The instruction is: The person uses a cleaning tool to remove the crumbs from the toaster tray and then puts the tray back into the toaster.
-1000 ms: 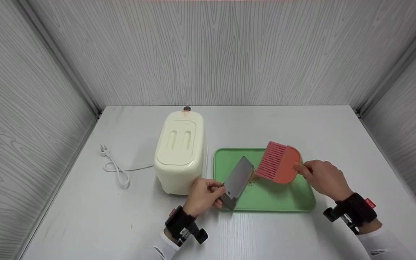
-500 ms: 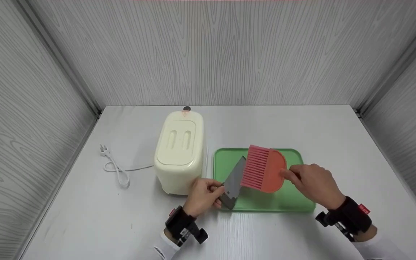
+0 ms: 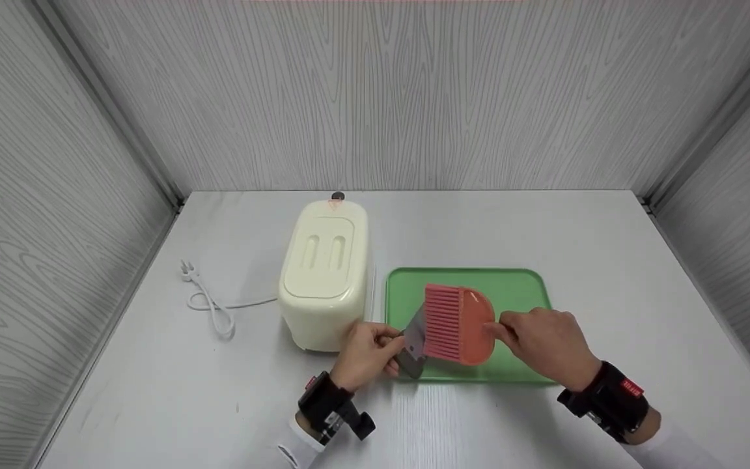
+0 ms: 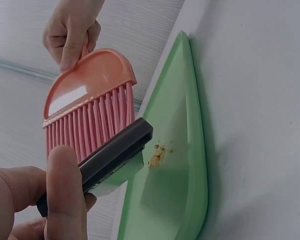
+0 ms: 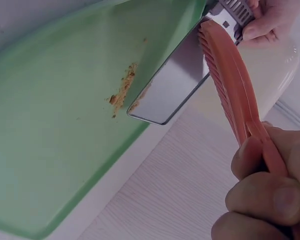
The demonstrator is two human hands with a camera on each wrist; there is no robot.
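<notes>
My left hand [image 3: 367, 355] pinches the dark grey end of a toaster crumb tray [image 5: 172, 82], a shallow metal tray held over the near left of a green tray [image 3: 512, 290]. My right hand [image 3: 547, 342] grips the handle of an orange brush [image 3: 476, 326] with pink bristles. Those bristles are over the crumb tray's handle end and hide much of it in the head view. Brown crumbs [image 5: 122, 90] lie in a small heap on the green tray, beside the crumb tray. A few more specks stick near the crumb tray's far end in the right wrist view.
A cream toaster [image 3: 324, 273] stands just left of the green tray, close to my left hand. Its white cord and plug [image 3: 206, 293] lie on the table [image 3: 173, 391] further left. Grey wood-patterned panels [image 3: 375, 98] enclose the back and sides.
The brush in my right hand has moved left and toward me, from beside the crumb tray to over its handle end. My left hand and the crumb tray stay nearly still.
</notes>
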